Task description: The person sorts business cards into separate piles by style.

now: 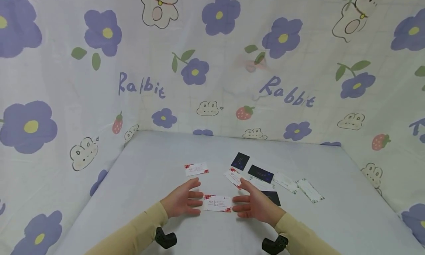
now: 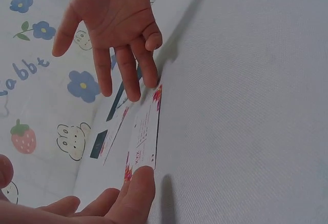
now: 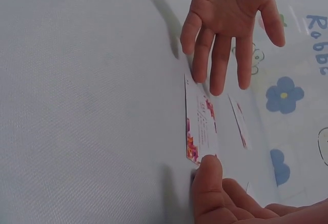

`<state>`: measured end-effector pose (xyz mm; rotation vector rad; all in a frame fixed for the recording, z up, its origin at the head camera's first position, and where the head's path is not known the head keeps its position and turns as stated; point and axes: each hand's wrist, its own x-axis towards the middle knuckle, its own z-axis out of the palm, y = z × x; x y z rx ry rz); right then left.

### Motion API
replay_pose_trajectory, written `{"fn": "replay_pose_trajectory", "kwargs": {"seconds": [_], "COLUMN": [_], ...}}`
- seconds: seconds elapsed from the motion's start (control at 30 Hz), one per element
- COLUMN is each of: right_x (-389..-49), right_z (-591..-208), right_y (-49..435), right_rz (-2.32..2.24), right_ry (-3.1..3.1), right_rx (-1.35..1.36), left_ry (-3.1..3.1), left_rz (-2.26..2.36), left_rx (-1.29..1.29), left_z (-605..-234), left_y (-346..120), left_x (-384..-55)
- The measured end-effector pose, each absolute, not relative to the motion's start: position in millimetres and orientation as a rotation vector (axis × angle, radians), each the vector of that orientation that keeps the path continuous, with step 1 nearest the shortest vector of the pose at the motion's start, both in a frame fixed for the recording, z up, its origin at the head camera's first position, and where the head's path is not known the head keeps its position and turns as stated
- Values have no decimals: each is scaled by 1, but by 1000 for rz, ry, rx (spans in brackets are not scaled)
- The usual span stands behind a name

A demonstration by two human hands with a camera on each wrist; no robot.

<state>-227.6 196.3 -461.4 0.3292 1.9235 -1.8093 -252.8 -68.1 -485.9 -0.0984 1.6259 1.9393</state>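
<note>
A white business card with red floral corners (image 1: 217, 207) lies between my two hands near the front of the table. My left hand (image 1: 180, 200) is at its left end and my right hand (image 1: 262, 207) at its right end, palms facing, fingers straight and spread. The fingertips reach close to the card's short ends; whether they touch it I cannot tell. In the left wrist view the same card (image 2: 146, 131) shows a dark edge along its side. The right wrist view shows the card (image 3: 202, 121) between the fingertips of both hands.
Another red-cornered card (image 1: 196, 169) lies behind my left hand, a third (image 1: 232, 176) by my right thumb. Black cards (image 1: 240, 161) and white cards with green leaves (image 1: 310, 190) spread to the right, some overlapping. A flower-patterned cloth wall (image 1: 219, 92) surrounds the white table (image 1: 159, 151).
</note>
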Motion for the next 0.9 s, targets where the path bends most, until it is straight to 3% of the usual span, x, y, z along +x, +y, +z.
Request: {"fn": "replay_pose_trajectory", "kwargs": {"seconds": [0.63, 0.9], "right_x": [-212, -213], "right_z": [-465, -466], "right_y": [269, 282], "right_rz": [-1908, -1960], "right_ry": [1898, 1901], "right_rx": [190, 277], "left_ry": [1748, 1751], "left_rz": [2071, 2098], "left_rx": [-118, -91], "left_z": [-487, -489], "left_y": [-128, -131], "left_x": [-251, -249]}}
